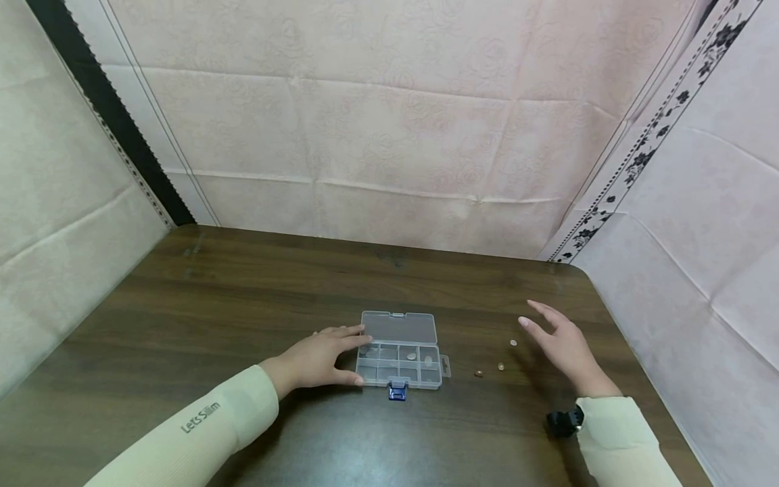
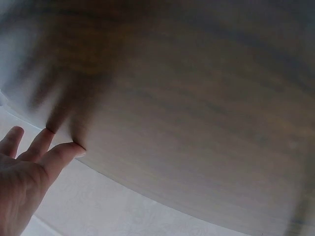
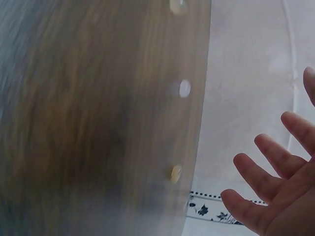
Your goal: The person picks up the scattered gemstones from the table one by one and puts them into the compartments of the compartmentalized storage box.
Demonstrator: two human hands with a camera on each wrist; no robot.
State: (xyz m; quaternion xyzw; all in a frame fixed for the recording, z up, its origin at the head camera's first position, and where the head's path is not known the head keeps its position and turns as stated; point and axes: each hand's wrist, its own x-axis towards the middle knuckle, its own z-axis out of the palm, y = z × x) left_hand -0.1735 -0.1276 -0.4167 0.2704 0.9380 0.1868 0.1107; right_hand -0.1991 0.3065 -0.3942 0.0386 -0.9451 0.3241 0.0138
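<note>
A clear plastic compartment box (image 1: 399, 383) sits on the table, its lid (image 1: 399, 327) folded back and a blue latch (image 1: 397, 391) at the front. A few small pale round pieces lie in its compartments. My left hand (image 1: 325, 358) touches the box's left side, thumb near the front corner and fingers stretched over the edge. To the right of the box lie three small pieces: a white one (image 1: 513, 343), a yellowish one (image 1: 501, 366) and a brown one (image 1: 479, 373). Beyond them, my right hand (image 1: 566, 348) hovers with fingers spread, holding nothing.
The brown wood-grain table (image 1: 292, 291) has rounded far corners. Pale patterned cloth (image 1: 365, 135) hangs behind it and along both sides. A black device (image 1: 564, 422) is worn at my right wrist, and a hanging tab (image 1: 446, 366) juts from the box's right side.
</note>
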